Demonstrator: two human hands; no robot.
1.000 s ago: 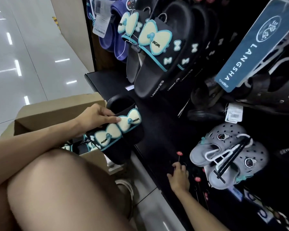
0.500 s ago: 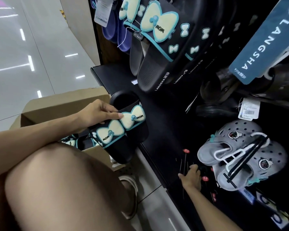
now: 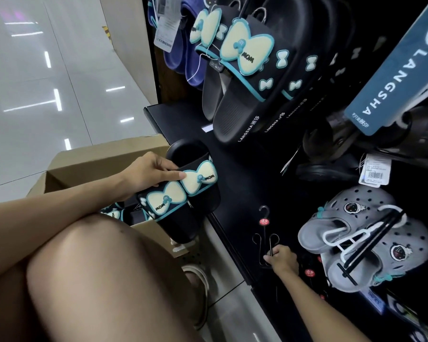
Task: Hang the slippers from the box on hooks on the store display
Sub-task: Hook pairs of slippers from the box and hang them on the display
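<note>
1. Left hand first: fingers curled over the strap edge, thumb laid flat along the cream bow, gripping a pair of black slippers stacked together.
2. That pair hangs in the air just above the near corner of the open cardboard box, toes pointing down toward the floor.
3. More bow slippers peek out from inside the box, under the forearm.
4. Over to the right hand: fingers bunched tight, pinching the stem of a thin black wire hanger, low against the dark display.
5. The hanger stands upright, its top hook up, a red round tag below it and two small side hooks just above the fingers.
6. Beside that hand, to the right, grey clogs hang on a white hanger.
7. Up top, matching black bow slippers hang in a row, a price tag dangling on their left.
8. A blue LANGSHA sign tilts across the upper right.
9. A bare knee fills the lower left, with a sandalled foot on the floor beneath.
</note>
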